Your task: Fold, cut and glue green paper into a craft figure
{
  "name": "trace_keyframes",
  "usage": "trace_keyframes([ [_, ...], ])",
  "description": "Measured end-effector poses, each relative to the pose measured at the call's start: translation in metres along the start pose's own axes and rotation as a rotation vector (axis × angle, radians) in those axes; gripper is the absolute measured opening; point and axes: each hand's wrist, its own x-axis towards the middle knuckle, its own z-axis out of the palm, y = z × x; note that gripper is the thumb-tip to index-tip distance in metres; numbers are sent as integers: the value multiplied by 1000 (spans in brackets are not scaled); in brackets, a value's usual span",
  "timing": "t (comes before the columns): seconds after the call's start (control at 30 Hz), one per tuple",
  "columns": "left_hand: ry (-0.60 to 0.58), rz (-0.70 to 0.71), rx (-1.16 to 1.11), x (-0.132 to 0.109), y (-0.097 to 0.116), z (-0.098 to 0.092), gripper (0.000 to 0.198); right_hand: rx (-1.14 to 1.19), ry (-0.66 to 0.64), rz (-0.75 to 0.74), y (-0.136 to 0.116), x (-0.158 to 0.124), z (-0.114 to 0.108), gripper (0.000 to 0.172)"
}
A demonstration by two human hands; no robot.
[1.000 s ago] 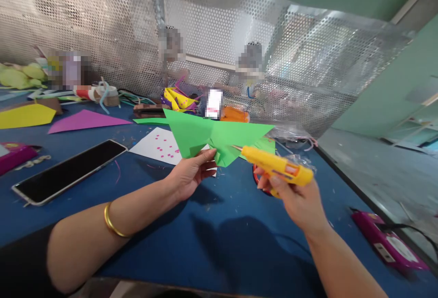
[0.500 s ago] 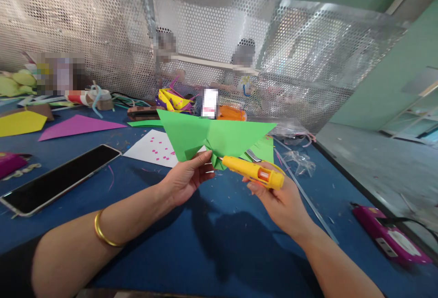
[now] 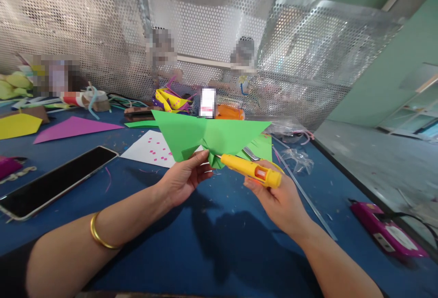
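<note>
A folded green paper (image 3: 212,136) with wide wing-like sides is held up above the blue table (image 3: 191,261). My left hand (image 3: 188,175) pinches its lower middle, thumb in front and fingers behind. In my right hand (image 3: 277,197) is a yellow glue gun (image 3: 251,169), its tip pointing left and meeting the small folds at the paper's bottom centre. Whether glue is coming out cannot be made out. Behind the paper, at left, lies a white sheet with pink marks (image 3: 150,149); at right are scissors (image 3: 251,154) on another green sheet (image 3: 263,145).
A large black phone (image 3: 61,179), purple paper (image 3: 77,129) and yellow paper (image 3: 20,123) lie at left. Near the right edge sits a magenta device (image 3: 386,232) with a cable. Craft scraps and a lit phone (image 3: 207,101) stand along the perforated metal screen (image 3: 212,15).
The whole view has shifted slightly, moving things a little to the left in the picture. Both hands keep their holds, and the glue gun's tip stays at the folds.
</note>
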Motion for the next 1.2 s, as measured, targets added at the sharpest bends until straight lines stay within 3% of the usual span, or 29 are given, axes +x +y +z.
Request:
trace_keyframes([
  [0.63,18,1,5,0,1,1,6,-149,64,-114,-2,0,-1,23],
  [1.2,18,13,16,0,1,0,8,-158,70,-111,-2,2,0,22],
])
